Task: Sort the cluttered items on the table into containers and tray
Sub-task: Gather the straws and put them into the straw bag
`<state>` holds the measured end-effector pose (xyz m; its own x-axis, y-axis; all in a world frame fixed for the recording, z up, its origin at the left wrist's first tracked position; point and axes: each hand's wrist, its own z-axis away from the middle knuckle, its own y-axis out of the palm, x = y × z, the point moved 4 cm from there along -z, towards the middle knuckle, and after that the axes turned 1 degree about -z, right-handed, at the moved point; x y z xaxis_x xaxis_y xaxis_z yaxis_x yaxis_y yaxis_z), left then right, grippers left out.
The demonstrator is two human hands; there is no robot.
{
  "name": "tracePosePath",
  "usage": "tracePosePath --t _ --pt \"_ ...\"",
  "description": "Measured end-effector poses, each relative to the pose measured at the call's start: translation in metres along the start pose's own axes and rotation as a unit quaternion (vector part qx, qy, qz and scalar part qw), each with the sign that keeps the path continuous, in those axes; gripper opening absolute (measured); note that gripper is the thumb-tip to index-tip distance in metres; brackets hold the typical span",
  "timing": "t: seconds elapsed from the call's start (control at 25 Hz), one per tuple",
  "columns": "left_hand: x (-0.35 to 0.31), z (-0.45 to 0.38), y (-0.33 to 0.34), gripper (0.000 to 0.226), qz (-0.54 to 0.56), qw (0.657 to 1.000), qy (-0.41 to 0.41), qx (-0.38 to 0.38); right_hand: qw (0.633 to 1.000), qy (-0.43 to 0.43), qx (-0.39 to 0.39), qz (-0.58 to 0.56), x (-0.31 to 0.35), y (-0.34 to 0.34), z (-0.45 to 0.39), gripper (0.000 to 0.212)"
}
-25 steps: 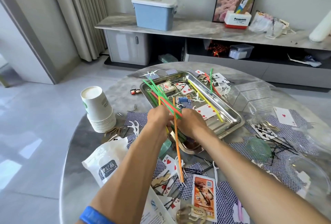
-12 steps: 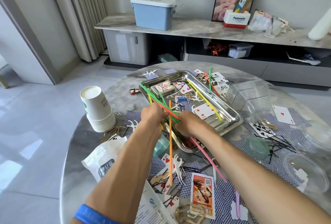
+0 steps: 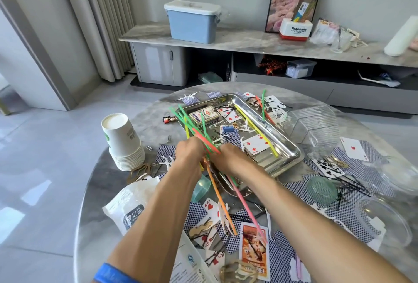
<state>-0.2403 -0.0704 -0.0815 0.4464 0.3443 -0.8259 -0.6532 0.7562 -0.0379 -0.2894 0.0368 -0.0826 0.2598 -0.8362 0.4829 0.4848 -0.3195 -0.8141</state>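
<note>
My left hand [image 3: 189, 152] and my right hand [image 3: 228, 157] meet over the near left corner of the steel tray [image 3: 291, 147]. Together they grip a bundle of coloured plastic sticks [image 3: 192, 124]. Green, yellow and red ends fan up and left over the tray; an orange stick [image 3: 218, 199] and a pink stick [image 3: 245, 208] hang down toward me. The tray holds a card box [image 3: 204, 115], playing cards, a long yellow stick [image 3: 255, 128] and small clips.
A stack of paper cups [image 3: 123, 140] stands left of the tray. Clear plastic containers [image 3: 316, 128] and a round lid [image 3: 382, 221] sit on the right. Cards, hair pins, white picks, a white bag [image 3: 129, 208] and a green mesh piece [image 3: 321, 190] litter the marble table [image 3: 99, 183].
The bundle has tilted: its upper ends swung left over the tray's corner. A pink stick now hangs from my right hand beside the orange one. Both hands stayed close together.
</note>
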Motion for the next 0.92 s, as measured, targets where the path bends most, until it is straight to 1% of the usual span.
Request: tracePosePath --t 0.16,0.32,0.44,0.52,0.56,0.64,0.72,0.8,0.84,0.88,0.92 --pt "0.000 0.004 0.000 0.023 0.040 0.999 -0.017 0.010 0.999 -0.028 -0.028 0.011 0.006 0.006 0.001 0.027" --pt "0.000 0.001 -0.003 0.028 0.060 0.998 -0.015 -0.012 0.990 -0.070 -0.099 0.071 0.016 0.013 0.006 0.022" --pt "-0.002 0.004 -0.006 0.025 0.066 0.998 -0.011 -0.008 0.985 -0.077 -0.154 0.034 0.014 0.010 0.011 0.023" --pt "-0.005 0.007 -0.006 0.022 0.046 0.999 0.010 0.004 0.983 -0.069 -0.173 -0.001 0.014 0.000 0.015 0.026" --pt "-0.007 0.011 -0.003 0.024 0.040 0.999 0.027 0.019 0.982 -0.071 -0.176 -0.017 0.017 -0.006 0.019 0.027" --pt "-0.013 0.024 0.006 0.046 0.026 0.994 0.089 0.066 0.980 -0.086 -0.166 -0.067 0.021 -0.020 0.030 0.028" --pt "-0.022 0.047 0.015 0.057 0.026 0.977 0.169 0.129 0.972 -0.098 -0.139 -0.159 0.020 -0.035 0.049 0.026" --pt "-0.029 0.075 0.023 0.064 0.026 0.951 0.226 0.207 0.955 -0.107 -0.136 -0.239 0.015 -0.053 0.074 0.017" --pt "-0.031 0.090 0.027 0.068 0.010 0.939 0.250 0.236 0.950 -0.111 -0.145 -0.255 0.010 -0.061 0.088 0.016" --pt "-0.031 0.102 0.031 0.070 -0.020 0.928 0.280 0.245 0.949 -0.109 -0.154 -0.252 0.005 -0.068 0.104 0.018" --pt "-0.028 0.114 0.037 0.070 -0.054 0.919 0.312 0.235 0.954 -0.104 -0.160 -0.233 0.000 -0.073 0.120 0.019"
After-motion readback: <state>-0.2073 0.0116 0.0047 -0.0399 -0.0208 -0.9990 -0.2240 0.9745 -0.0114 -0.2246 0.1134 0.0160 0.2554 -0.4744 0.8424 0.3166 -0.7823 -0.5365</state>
